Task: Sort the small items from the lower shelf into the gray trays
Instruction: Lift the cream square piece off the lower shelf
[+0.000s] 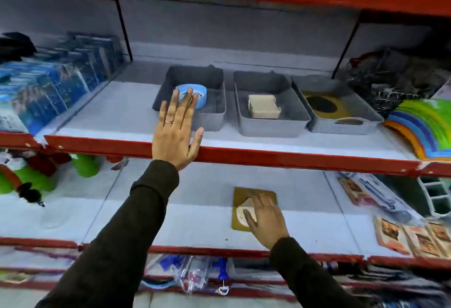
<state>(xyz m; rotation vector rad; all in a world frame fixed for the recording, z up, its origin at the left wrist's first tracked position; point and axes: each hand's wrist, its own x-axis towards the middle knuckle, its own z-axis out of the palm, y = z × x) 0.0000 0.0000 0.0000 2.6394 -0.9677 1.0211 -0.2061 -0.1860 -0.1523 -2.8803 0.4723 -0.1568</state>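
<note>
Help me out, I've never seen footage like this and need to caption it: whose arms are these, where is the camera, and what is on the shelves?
There is no machine here: a person wears a camera on the head, looking forward and down, so you see their own two arms in dark sleeves. On the upper shelf stand three gray trays. The left tray holds a blue round container, the middle tray a beige block, and the right tray a gold card with a black oval. The left hand is spread flat and open in front of the blue container, holding nothing. The right hand rests on a gold card with a pale item on the lower shelf; whether it grips it is unclear.
</note>
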